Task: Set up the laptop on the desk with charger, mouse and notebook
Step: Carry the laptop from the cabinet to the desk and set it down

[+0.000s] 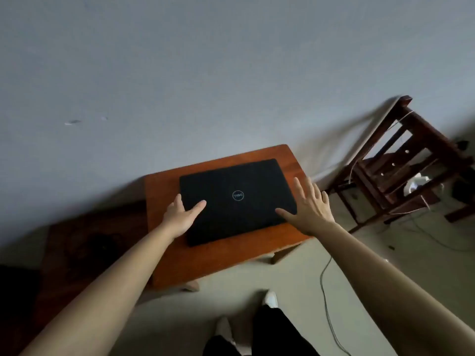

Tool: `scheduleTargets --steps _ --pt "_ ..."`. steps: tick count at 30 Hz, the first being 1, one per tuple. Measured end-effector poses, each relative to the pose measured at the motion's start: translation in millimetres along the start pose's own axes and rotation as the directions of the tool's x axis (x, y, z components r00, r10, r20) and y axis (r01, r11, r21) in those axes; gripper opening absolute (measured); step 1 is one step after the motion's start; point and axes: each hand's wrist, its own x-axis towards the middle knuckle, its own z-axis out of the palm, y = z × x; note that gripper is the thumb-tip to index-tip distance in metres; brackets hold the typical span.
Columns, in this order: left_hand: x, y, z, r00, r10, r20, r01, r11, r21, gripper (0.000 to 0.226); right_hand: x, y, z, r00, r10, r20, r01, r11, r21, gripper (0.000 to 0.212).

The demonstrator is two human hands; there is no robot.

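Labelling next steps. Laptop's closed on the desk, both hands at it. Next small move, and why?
Probably lift the lid. The laptop lies closed and flat on the desk, logo up. The left hand touches its left edge, and the right hand is open at its right edge, so both are placed to open it.

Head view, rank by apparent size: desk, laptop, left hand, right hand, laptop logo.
1. desk
2. laptop
3. right hand and left hand: near alike, nearness may differ, so unranked
4. logo

Closed laptop [237, 201] (black) on desk [218, 258]
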Motion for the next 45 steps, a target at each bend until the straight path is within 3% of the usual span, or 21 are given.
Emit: scheduleTargets --steps 6,10,17,20,23,27,30,33,36,38,40,43,45 --pt "48.9 -1.9 23.4 0.968 -0.248 0.03 0.249 0.952 -0.178 0.121 77.8 3.8 41.4 0.955 0.142 0.261 -0.194 0.963 0.188 0.119" --pt "76.5 5.4 40.8 0.918 -0.394 -0.041 0.371 0.892 -0.259 0.135 133.5 7.6 59.7 0.894 0.193 0.403 -0.338 0.882 0.328 0.133" --pt "115.9 26.7 60.3 0.742 -0.637 -0.209 0.58 0.766 -0.277 0.127 174.9 4.8 78.8 0.818 0.331 0.471 -0.5 0.814 0.296 0.131" --pt "123.0 23.0 59.5 0.728 -0.651 -0.216 0.574 0.75 -0.329 0.122 173.2 5.2 82.0 0.809 0.349 0.473 -0.535 0.772 0.344 0.123" --pt "126.9 17.7 50.2 0.728 -0.675 -0.124 0.554 0.685 -0.473 0.116 177.4 9.9 81.8 0.799 0.336 0.499 -0.556 0.728 0.402 0.117" --pt "127.5 18.9 29.8 0.767 -0.633 0.109 0.545 0.552 -0.631 0.114 188.4 14.1 74.9 0.733 0.293 0.614 -0.634 0.622 0.459 0.12" --pt "122.5 18.2 23.7 0.761 -0.627 0.167 0.541 0.473 -0.695 0.114 184.8 16.7 72.8 0.672 0.291 0.681 -0.718 0.482 0.503 0.111" --pt "107.0 12.9 17.8 0.768 -0.6 0.225 0.552 0.441 -0.708 0.114 163.6 24.7 71.1 0.67 0.267 0.693 -0.736 0.367 0.569 0.094" --pt "86.0 7.3 8.0 0.783 -0.513 0.351 0.585 0.417 -0.696 0.098 136.3 33.2 62.5 0.664 0.217 0.715 -0.747 0.222 0.627 0.086" --pt "69.7 6.4 2.2 0.8 -0.448 0.399 0.589 0.457 -0.667 0.096 118.2 38.2 52.4 0.655 0.187 0.732 -0.755 0.161 0.635 0.09" --pt "55.5 7.1 -4.4 0.822 -0.38 0.424 0.569 0.534 -0.625 0.108 101.1 43.1 39.1 0.665 0.135 0.734 -0.746 0.135 0.652 0.094" --pt "35.6 5.2 -13.3 0.845 -0.28 0.456 0.519 0.638 -0.569 0.125 69.6 52.0 18.1 0.72 0.035 0.693 -0.694 0.056 0.718 0.081" --pt "30.4 3.6 -15.7 0.835 -0.205 0.511 0.504 0.658 -0.559 0.126 51.0 64.2 6.3 0.714 0.017 0.7 -0.7 -0.01 0.714 0.079"
